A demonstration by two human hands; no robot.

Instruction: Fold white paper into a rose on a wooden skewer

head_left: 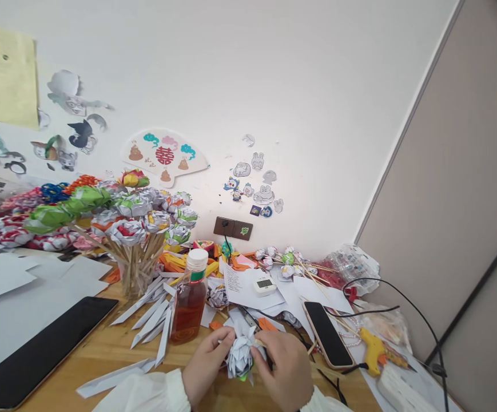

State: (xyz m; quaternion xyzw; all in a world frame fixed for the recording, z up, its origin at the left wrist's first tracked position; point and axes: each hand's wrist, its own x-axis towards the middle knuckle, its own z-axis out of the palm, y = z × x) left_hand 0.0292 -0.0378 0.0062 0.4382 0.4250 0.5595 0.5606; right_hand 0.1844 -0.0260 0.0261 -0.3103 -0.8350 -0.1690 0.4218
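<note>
The left hand and right hand pinch a round, white folded-paper flower over the brown wooden table.

Loose white sleeves, snug white cuffs, bare hands

Bottle left of flower, phone right (timer behind, on sheet).

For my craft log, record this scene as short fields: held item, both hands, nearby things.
Held item: white paper flower, some green at its underside
Left hand: holds the flower's left side
Right hand: holds the flower's right side
Behind the left hand: white-capped bottle of amber liquid
Right of the flower: smartphone, yellow glue gun
Behind the flower: white digital timer
Far left: black tablet
</note>
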